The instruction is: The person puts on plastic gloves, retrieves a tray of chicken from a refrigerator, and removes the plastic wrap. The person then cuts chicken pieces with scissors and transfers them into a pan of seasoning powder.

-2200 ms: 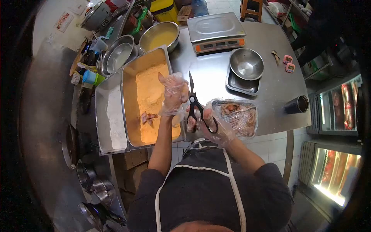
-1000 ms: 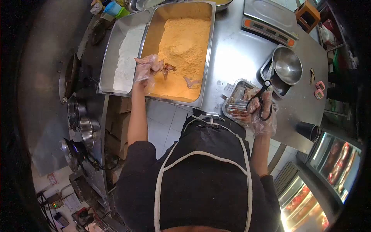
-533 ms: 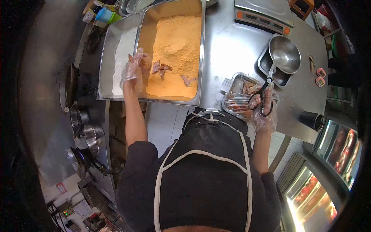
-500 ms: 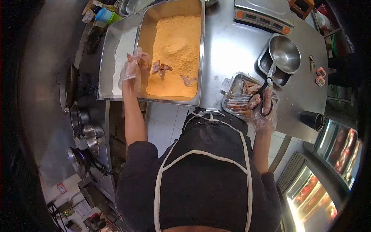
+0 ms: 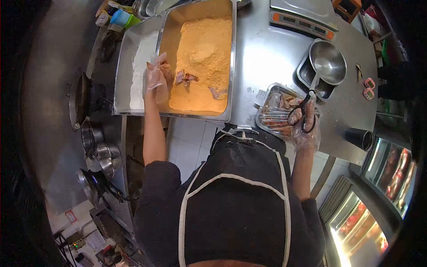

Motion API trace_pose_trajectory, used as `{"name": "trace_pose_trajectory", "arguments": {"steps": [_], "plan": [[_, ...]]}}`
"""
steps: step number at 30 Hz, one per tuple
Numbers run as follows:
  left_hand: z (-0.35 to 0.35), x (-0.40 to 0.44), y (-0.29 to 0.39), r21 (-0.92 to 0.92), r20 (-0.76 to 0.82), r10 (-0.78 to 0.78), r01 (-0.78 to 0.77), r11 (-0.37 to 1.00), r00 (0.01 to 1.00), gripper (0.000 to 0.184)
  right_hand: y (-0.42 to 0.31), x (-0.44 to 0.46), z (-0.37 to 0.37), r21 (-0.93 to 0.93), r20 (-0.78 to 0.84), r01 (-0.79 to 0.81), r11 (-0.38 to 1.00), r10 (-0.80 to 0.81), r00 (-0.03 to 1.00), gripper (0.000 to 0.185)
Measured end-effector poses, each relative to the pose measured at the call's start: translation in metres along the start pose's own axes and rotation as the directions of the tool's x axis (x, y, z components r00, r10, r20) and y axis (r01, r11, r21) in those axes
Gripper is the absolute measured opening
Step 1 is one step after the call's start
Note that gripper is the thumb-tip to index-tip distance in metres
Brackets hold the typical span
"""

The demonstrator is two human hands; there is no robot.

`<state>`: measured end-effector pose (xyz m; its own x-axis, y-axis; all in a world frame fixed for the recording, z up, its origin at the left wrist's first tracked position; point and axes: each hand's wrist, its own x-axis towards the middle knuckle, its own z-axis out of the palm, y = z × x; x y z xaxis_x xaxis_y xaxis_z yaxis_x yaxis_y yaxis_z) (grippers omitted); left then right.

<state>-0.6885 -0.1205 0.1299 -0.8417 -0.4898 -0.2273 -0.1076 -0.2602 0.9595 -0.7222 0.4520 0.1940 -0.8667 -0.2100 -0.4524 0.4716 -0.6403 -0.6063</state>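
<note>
My left hand [image 5: 155, 75], in a clear plastic glove, is closed round pieces of raw meat over the divide between the tray of white powder [image 5: 119, 95] and the tray of orange powder [image 5: 232, 75]. Small dark meat pieces [image 5: 187, 78] and a paler piece [image 5: 218, 93] lie on the orange powder [image 5: 200, 53]. Black-handled scissors [image 5: 312, 93] are in my gloved right hand [image 5: 306, 124], its fingers through the loops and the blades pointing toward the bowl. That hand is beside a film-wrapped tray of meat [image 5: 275, 118].
A steel bowl [image 5: 328, 62] rests on a rectangular steel tray [image 5: 329, 94]. Behind them stands a scale [image 5: 304, 26]. At the right are two pink timers [image 5: 368, 88] and a black cup [image 5: 359, 139]. Lit cabinets [image 5: 387, 175] stand beyond the table edge.
My left hand has moved from the scissors over to the powder trays with meat. The scissors have shifted right in my right hand. The view has tilted down; over the last half second little has moved.
</note>
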Motion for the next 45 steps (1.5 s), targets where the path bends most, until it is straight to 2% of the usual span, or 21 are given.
{"name": "trace_pose_trajectory", "arguments": {"steps": [3,5,9,10,12,15,18,19,20,21,22,24,26,27,28,30,32,35,38,39,45], "plan": [[0.029,-0.024,0.026,0.642,0.101,0.375,-0.349,0.683,0.921,0.064,0.0,0.0,0.004,-0.045,0.0,0.009,0.999,-0.009,1.0,0.043],[0.016,-0.025,0.034,-0.18,0.12,0.011,0.011,0.984,0.993,0.063,0.0,0.0,0.004,-0.05,-0.008,0.001,0.999,-0.002,1.0,0.044],[-0.001,-0.02,0.034,-0.227,0.582,0.154,-0.022,0.974,0.798,0.059,0.003,0.002,0.002,-0.043,-0.022,-0.001,0.999,0.0,1.0,0.044],[0.003,-0.025,0.032,-0.039,0.284,0.129,-0.123,0.992,0.95,0.056,0.002,0.002,0.003,-0.028,-0.005,0.005,1.0,-0.005,1.0,0.042],[0.034,-0.044,0.038,0.172,-0.044,0.157,-0.147,0.974,0.987,0.052,0.002,0.001,0.002,-0.014,0.007,0.013,1.0,-0.013,1.0,0.04],[0.061,-0.049,0.023,0.538,0.118,0.353,-0.358,0.763,0.928,0.038,0.003,0.004,-0.004,-0.058,-0.042,0.003,0.998,-0.005,0.999,0.04],[0.087,-0.058,-0.005,0.568,0.253,-0.126,-0.042,0.822,0.959,0.025,0.002,0.004,-0.007,-0.092,-0.025,0.051,0.994,-0.054,0.998,0.036],[0.086,-0.048,-0.028,0.67,0.576,0.131,-0.558,0.49,0.807,0.024,0.0,0.003,-0.006,-0.106,-0.039,0.054,0.993,-0.059,0.997,0.034],[0.084,-0.037,-0.054,0.485,0.861,0.181,-0.875,-0.012,0.475,0.022,-0.002,0.002,-0.005,-0.119,-0.058,0.057,0.991,-0.065,0.996,0.033],[0.115,-0.052,-0.043,0.481,0.863,0.182,-0.877,-0.007,0.472,0.022,-0.003,0.001,-0.004,-0.123,-0.062,0.06,0.991,-0.068,0.996,0.033],[0.164,-0.084,-0.01,0.704,0.71,-0.224,-0.679,0.207,0.668,0.022,-0.004,-0.001,-0.003,-0.088,-0.068,0.062,0.994,-0.068,0.995,0.031],[0.184,-0.097,-0.001,0.887,0.459,-0.624,-0.373,0.274,0.633,0.023,-0.008,-0.001,-0.006,-0.058,-0.075,0.068,0.996,-0.072,0.995,0.03],[0.144,-0.073,-0.044,0.742,0.624,-0.474,-0.662,0.109,0.621,0.024,-0.01,0.002,-0.019,-0.038,-0.008,0.053,0.998,-0.054,0.999,0.027],[0.118,-0.04,-0.076,0.403,0.663,-0.645,-0.907,-0.121,0.38,0.021,-0.012,0.001,-0.023,-0.04,-0.018,0.056,0.998,-0.057,0.998,0.027],[0.106,-0.035,-0.078,0.554,0.653,-0.548,-0.823,-0.125,0.523,0.023,-0.017,0.0,-0.028,-0.028,-0.03,0.065,0.998,-0.066,0.997,0.028],[0.084,-0.027,-0.079,0.816,0.535,-0.36,-0.578,-0.014,0.764,0.031,-0.029,0.009,-0.062,-0.043,-0.076,0.098,0.994,-0.102,0.992,0.03],[0.071,-0.021,-0.081,0.92,0.331,-0.159,-0.281,0.273,0.93,0.042,-0.043,0.033,-0.125,-0.582,-0.124,0.253,0.773,-0.393,0.911,0.036],[0.103,-0.05,-0.035,0.756,0.18,-0.234,0.018,0.654,0.955,0.042,-0.082,0.046,-0.155,-0.986,0.1,0.159,0.044,-0.603,0.791,0.035],[0.127,-0.064,-0.008,0.618,0.242,-0.124,-0.055,0.784,0.962,0.046,-0.102,0.046,-0.193,-0.927,0.26,0.081,-0.365,-0.472,0.843,0.045],[0.136,-0.068,0.0,0.465,0.283,-0.016,-0.123,0.877,0.959,0.049,-0.114,0.035,-0.182,-0.951,0.084,-0.035,-0.308,-0.365,0.927,0.048],[0.228,-0.111,0.009,0.292,0.451,0.177,-0.332,0.897,0.875,0.043,-0.121,0.037,-0.218,-0.871,0.239,0.044,-0.49,-0.343,0.908,0.048]]}}
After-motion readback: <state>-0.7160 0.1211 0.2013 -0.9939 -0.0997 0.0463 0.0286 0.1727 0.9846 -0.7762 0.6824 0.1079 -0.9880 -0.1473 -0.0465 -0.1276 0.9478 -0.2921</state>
